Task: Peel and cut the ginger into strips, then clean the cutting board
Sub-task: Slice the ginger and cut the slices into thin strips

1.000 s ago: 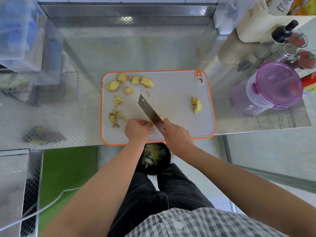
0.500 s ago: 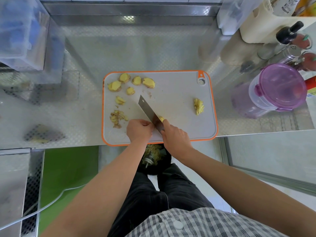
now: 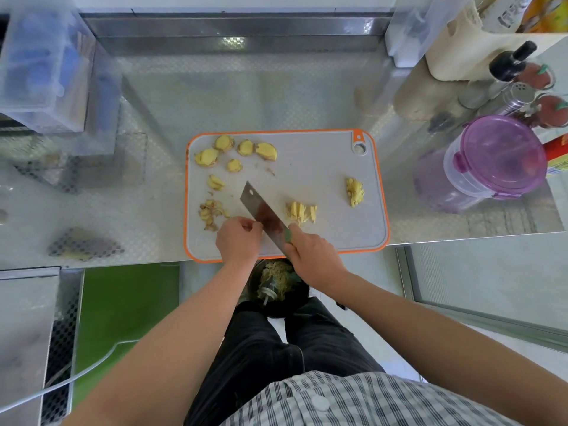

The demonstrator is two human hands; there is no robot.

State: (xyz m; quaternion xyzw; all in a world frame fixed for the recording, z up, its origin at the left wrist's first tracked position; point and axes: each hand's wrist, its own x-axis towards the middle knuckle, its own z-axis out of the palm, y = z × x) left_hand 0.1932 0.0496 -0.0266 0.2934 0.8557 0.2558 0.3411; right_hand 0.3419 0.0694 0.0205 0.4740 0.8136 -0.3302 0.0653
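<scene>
A grey cutting board [image 3: 310, 167] with an orange rim lies on the steel counter. Several peeled ginger slices [image 3: 236, 150] sit at its far left corner, and brownish peel scraps [image 3: 210, 214] lie at the left edge. One pile of ginger strips [image 3: 355, 192] rests at the right, and a fresh pile [image 3: 301, 212] lies just right of the cleaver blade [image 3: 263, 212]. My right hand [image 3: 312, 258] grips the cleaver handle near the board's front edge. My left hand [image 3: 238, 241] is curled against the blade's left side, and I see nothing in it.
A clear container with a purple lid [image 3: 499, 158] stands right of the board, with shakers and bottles [image 3: 519, 84] behind it. A clear plastic box [image 3: 40, 66] sits at the far left. Below the counter's front edge stands a black bin [image 3: 278, 289] holding scraps.
The cleaver has shifted left and the freshly cut strips now lie exposed on its right. My left hand has drawn back from the ginger and is curled beside the blade.
</scene>
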